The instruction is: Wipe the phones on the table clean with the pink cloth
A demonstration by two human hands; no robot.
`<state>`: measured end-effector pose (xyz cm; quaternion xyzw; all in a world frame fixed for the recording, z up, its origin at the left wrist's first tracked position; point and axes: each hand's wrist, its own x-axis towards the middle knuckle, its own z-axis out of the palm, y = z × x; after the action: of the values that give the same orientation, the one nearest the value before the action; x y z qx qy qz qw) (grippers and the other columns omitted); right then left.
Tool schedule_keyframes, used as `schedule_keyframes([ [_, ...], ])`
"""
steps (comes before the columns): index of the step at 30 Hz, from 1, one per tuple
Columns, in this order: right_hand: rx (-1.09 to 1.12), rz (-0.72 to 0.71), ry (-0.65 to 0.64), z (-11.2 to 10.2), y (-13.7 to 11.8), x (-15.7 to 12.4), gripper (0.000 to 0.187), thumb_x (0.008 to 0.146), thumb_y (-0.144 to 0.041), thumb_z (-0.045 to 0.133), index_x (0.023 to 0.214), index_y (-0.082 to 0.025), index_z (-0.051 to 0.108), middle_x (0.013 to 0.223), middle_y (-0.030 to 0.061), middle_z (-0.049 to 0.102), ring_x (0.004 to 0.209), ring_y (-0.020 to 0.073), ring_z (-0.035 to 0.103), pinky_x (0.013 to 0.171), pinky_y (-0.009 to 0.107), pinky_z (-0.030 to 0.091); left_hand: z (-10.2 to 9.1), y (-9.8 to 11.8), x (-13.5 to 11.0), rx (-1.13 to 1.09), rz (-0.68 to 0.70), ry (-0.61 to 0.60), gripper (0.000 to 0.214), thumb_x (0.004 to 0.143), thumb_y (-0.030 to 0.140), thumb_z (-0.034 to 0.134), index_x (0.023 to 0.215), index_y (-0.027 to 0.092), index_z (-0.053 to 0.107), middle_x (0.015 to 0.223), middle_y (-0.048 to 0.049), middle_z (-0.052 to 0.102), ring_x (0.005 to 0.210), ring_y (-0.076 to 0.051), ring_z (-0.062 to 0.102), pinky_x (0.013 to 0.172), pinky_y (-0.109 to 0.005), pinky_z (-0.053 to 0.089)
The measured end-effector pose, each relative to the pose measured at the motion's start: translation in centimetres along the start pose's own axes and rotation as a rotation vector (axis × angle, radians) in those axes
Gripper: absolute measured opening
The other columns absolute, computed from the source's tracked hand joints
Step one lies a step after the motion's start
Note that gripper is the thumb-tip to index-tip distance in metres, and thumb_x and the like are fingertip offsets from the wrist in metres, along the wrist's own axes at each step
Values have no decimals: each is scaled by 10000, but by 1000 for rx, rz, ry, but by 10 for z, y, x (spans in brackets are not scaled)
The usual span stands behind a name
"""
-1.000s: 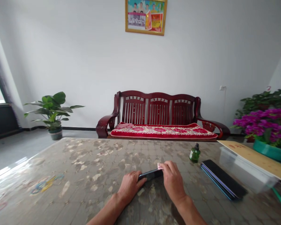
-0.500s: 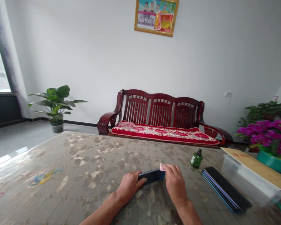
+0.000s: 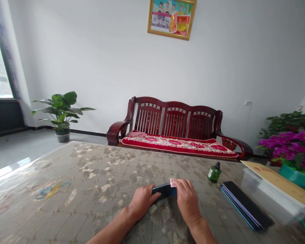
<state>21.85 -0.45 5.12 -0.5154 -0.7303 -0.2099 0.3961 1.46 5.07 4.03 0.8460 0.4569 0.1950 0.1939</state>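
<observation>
A dark smartphone point(image 3: 164, 191) is held on its long edge, tilted, just above the patterned tabletop. My left hand point(image 3: 141, 200) grips its left end, thumb in front and fingers behind. Pinched in my right hand point(image 3: 186, 198) is a small pink cloth point(image 3: 172, 183), pressed against the phone's upper edge near the right end. The fingers of my right hand hide that end of the phone. To the right stands a small green bottle point(image 3: 214, 173) with a black cap. Beyond my right hand lies a stack of several phones point(image 3: 245, 205).
The table point(image 3: 101, 189) has a floral plastic cover. Coloured rubber bands point(image 3: 49, 190) lie at left. On the right are a clear plastic box point(image 3: 271, 193), a tan board point(image 3: 279, 183) on it, and purple flowers point(image 3: 292, 145). A wooden bench point(image 3: 175, 122) stands behind.
My right hand and the pink cloth have slid a little left along the phone's upper edge. My left hand keeps its hold; the view has shifted slightly.
</observation>
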Motion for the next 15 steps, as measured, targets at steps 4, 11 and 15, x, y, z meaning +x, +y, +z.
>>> schedule_keyframes([
  [4,-23,8,20,1,0,0,243,949,-134,449,1066,-232,638,927,52,662,845,204,578,784,348,463,-3,4,0,8,-18,-12,216,934,382,526,872,204,632,845,-31,717,806,-204,675,676,-232,426],
  [11,67,-90,-12,9,-39,8,292,945,-125,456,1141,-248,633,930,41,668,833,193,580,773,327,467,2,0,1,16,12,-6,193,933,373,541,910,208,637,892,-27,724,829,-198,675,692,-227,432],
  [15,38,-59,-13,1,-24,9,263,945,-136,465,1096,-246,650,918,39,670,843,194,577,786,331,455,4,-3,2,56,2,8,211,925,393,555,875,204,634,866,-29,718,823,-204,675,689,-230,430],
])
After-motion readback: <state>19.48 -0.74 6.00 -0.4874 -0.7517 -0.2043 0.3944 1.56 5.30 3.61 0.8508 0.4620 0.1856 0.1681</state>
